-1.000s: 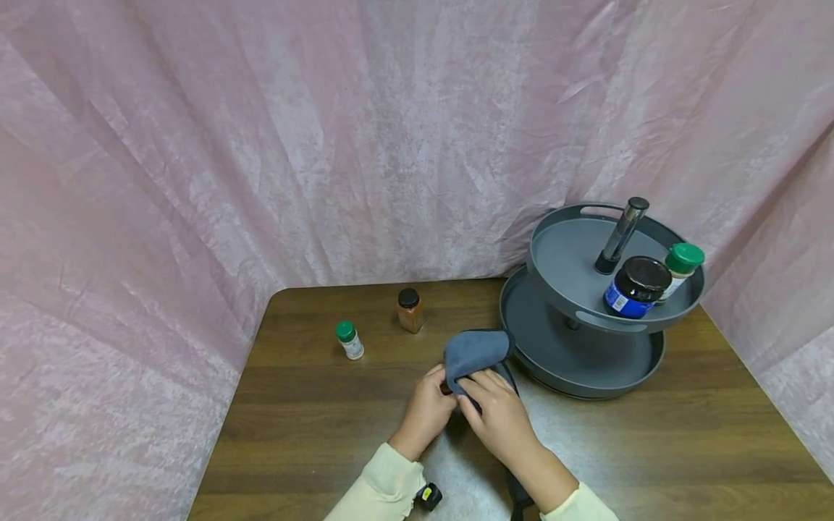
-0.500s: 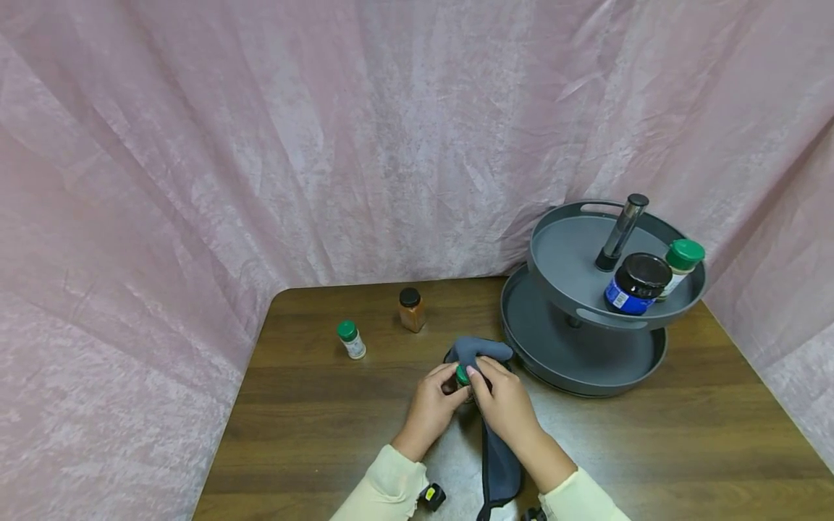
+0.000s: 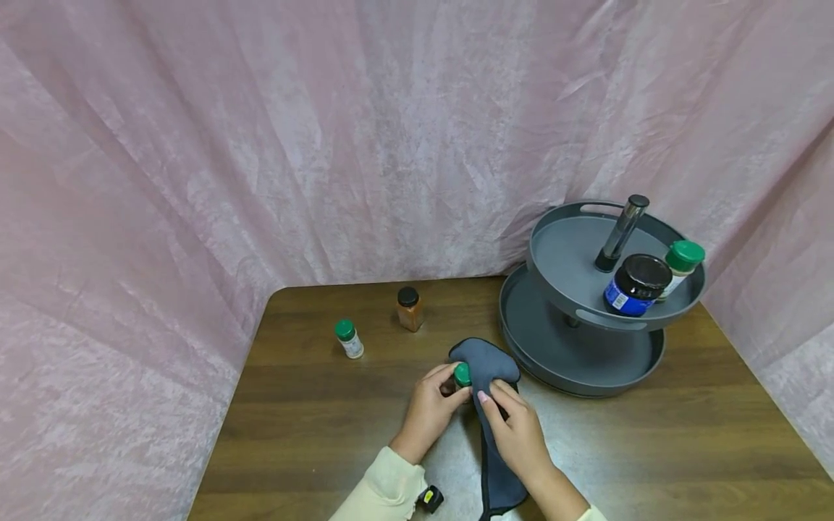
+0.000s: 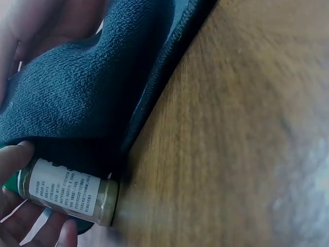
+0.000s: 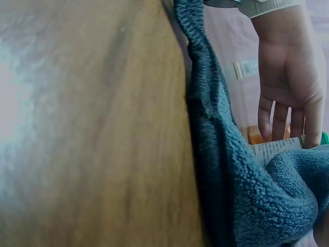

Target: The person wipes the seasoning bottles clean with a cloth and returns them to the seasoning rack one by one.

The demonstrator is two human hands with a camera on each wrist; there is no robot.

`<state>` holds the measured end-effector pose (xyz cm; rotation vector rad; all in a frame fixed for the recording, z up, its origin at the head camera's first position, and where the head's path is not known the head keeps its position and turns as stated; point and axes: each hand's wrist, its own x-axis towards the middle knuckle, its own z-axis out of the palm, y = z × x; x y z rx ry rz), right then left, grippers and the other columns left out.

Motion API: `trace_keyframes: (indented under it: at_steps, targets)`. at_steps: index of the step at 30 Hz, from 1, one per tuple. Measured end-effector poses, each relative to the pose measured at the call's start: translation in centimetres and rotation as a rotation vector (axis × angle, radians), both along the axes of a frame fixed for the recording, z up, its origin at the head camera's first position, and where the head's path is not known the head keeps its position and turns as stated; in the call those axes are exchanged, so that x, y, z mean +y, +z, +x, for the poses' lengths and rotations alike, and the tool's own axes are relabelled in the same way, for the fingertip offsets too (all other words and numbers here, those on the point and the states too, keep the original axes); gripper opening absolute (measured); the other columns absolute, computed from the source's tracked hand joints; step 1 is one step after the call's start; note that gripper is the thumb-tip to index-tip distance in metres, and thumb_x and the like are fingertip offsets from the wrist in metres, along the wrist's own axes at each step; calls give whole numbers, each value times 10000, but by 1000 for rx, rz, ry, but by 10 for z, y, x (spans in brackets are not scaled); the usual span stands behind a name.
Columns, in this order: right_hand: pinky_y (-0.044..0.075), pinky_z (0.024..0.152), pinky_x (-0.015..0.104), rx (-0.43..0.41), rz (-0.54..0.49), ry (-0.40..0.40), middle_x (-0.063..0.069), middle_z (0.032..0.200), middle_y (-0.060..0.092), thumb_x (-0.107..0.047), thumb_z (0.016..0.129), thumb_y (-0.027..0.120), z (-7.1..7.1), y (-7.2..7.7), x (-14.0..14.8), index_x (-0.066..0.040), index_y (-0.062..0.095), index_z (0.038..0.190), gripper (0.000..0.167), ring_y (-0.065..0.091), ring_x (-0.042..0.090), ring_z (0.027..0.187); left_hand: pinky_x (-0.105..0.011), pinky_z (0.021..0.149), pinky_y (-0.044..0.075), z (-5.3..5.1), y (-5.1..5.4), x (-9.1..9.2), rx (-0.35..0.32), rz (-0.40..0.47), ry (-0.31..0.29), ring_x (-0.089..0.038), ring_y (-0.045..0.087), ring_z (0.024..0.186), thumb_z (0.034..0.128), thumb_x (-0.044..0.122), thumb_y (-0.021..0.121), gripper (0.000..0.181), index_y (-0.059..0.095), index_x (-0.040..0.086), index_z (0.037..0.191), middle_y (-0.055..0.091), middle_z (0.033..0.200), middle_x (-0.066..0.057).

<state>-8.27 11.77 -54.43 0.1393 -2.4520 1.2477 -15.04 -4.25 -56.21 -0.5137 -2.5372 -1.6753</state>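
Two hands of mine work close together: my left hand [image 3: 426, 412] grips a green-capped bottle [image 4: 67, 188], its thumb near the cap, while my right hand [image 3: 521, 438] pinches a blue-gray cloth [image 3: 485, 362]. That bottle sits between my hands, against the cloth, which trails down beneath my right wrist. Beyond my left hand stand a small green-topped shaker [image 3: 351, 343] and a black-capped orange bottle [image 3: 410, 311]; beyond my right, a two-tier tray [image 3: 580, 242] carries a blue-labelled dark jar [image 3: 635, 286] and another green-lidded jar [image 3: 684, 258].
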Motion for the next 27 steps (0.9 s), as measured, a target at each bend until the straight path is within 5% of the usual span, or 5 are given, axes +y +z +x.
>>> trace_keyframes:
  at_steps: [4, 9, 14, 20, 27]
  targets:
    - [531, 1007, 286, 104, 135, 32, 27, 1297, 692, -147, 955, 701, 1, 1, -3, -64, 730, 1213, 272, 654, 235, 1223, -198, 727, 522, 1, -1, 0, 3, -21, 5, -61, 600, 836, 885, 126, 763, 411, 692, 139, 1289, 711, 1172, -2]
    - [541, 991, 439, 195, 311, 76, 39, 1240, 714, -140, 914, 742, -4, 9, -7, -83, 745, 1175, 268, 655, 249, 1203, -220, 830, 552, 2, 0, 1, -19, -16, 3, -95, 665, 1013, 874, 57, 743, 427, 700, 175, 1282, 712, 1204, 27]
    - [543, 982, 438, 215, 350, 128, 56, 1253, 704, -157, 941, 712, -16, 17, -11, -76, 729, 1202, 274, 649, 253, 1201, -226, 852, 544, 2, 0, 3, -13, -13, 29, -96, 664, 1022, 871, 72, 762, 339, 739, 163, 1197, 730, 1143, 32]
    - [517, 1030, 459, 11, 97, 120, 68, 1330, 672, -247, 1034, 586, -33, 16, -9, -95, 680, 1295, 316, 621, 264, 1267, -191, 763, 540, 1, 0, 4, -6, 5, 38, -87, 648, 911, 876, 121, 773, 311, 738, 128, 1184, 727, 1132, 9]
    - [507, 832, 288, -229, -172, 60, -10, 1090, 715, -372, 1079, 463, -38, 12, -3, -246, 684, 1226, 294, 618, 145, 935, -183, 790, 532, 1, 0, 4, -54, 44, 72, -92, 626, 966, 852, 164, 814, 380, 731, 127, 1221, 695, 1135, -8]
